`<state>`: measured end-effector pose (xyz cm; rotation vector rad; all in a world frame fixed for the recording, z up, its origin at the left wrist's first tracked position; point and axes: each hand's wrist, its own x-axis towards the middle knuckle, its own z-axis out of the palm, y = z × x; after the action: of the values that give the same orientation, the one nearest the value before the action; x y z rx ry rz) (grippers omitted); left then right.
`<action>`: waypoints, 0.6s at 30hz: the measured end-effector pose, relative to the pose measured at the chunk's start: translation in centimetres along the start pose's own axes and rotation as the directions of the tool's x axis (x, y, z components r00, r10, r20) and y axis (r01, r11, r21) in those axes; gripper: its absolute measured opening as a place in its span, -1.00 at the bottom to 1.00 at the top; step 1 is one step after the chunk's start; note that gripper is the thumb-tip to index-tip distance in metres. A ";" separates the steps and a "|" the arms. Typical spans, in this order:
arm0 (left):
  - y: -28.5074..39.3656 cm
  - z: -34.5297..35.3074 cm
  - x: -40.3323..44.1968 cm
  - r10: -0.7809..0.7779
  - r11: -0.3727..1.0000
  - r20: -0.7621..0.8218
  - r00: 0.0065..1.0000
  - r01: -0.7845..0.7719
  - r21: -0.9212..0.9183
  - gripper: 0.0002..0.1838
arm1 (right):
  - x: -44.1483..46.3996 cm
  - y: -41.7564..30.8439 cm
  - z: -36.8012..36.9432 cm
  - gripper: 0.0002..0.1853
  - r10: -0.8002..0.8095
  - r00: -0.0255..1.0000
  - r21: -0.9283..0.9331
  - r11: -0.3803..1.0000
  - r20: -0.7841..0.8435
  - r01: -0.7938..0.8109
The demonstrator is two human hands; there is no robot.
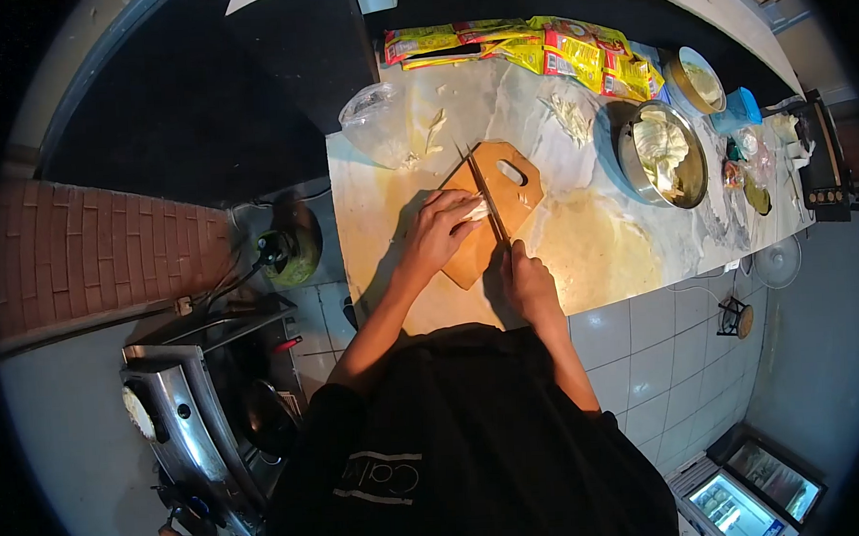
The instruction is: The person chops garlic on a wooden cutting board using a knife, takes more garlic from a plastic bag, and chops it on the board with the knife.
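A wooden cutting board [514,210] with a handle slot lies at an angle on the marble-patterned table [601,251]. My left hand [437,231] rests on the board, its curled fingers pressing down a pale whitish food piece [480,211], mostly hidden under them. In my right hand [529,281] is the handle of a long knife [489,194]. The blade crosses the board right beside my left fingertips, against the pale piece. Pale shredded strips [569,118] lie in a small heap beyond the board, and a few more strips [435,132] lie to its left.
A clear plastic bag [373,125] stands at the back left. Yellow-red sachets [573,53] line the back edge. To the right are a metal bowl [696,184] with pale leafy pieces, another bowl [697,82] and a blue container [737,111]. A steel stove [191,403] stands lower left.
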<state>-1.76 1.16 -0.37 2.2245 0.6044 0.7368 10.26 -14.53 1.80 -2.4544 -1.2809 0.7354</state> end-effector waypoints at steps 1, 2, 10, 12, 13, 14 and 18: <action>-0.1 0.2 -0.1 0.002 1.000 -0.022 1.000 -0.002 0.005 -0.63 | 0.0 0.0 -0.1 -0.78 0.001 1.000 -0.003 1.000 0.000 -0.001; -0.2 0.3 -0.3 0.004 1.000 -0.044 0.999 -0.004 0.010 -0.65 | 0.0 0.0 -0.3 -0.77 -0.007 1.000 0.004 1.000 0.011 0.007; -0.5 0.5 -0.2 0.025 1.000 -0.074 0.997 -0.024 0.016 -0.71 | -0.2 -1.3 -2.4 -0.75 -0.003 0.997 0.034 0.999 0.074 0.001; -0.7 0.8 -0.2 0.019 1.000 -0.073 0.997 -0.018 0.017 -0.72 | -0.1 -1.4 -2.5 -0.74 0.016 0.996 0.024 1.000 0.093 -0.018; -0.9 0.9 -0.2 0.016 1.000 -0.075 0.997 -0.015 0.013 -0.73 | 0.0 -1.4 -2.6 -0.74 0.017 0.995 0.024 1.000 0.094 -0.019; -1.0 1.0 -0.2 0.013 1.000 -0.078 0.997 -0.012 0.008 -0.73 | 0.1 -1.4 -2.7 -0.74 0.017 0.994 0.008 1.000 0.108 -0.018; -1.4 1.1 -0.1 0.032 0.999 -0.073 0.997 -0.031 0.006 -0.75 | 0.2 -2.2 -3.9 -0.75 0.054 0.981 -0.032 0.998 0.185 -0.049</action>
<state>-1.44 1.48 -2.05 2.2241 0.6086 0.8366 11.06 -13.10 6.03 -2.4981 -1.3029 0.9883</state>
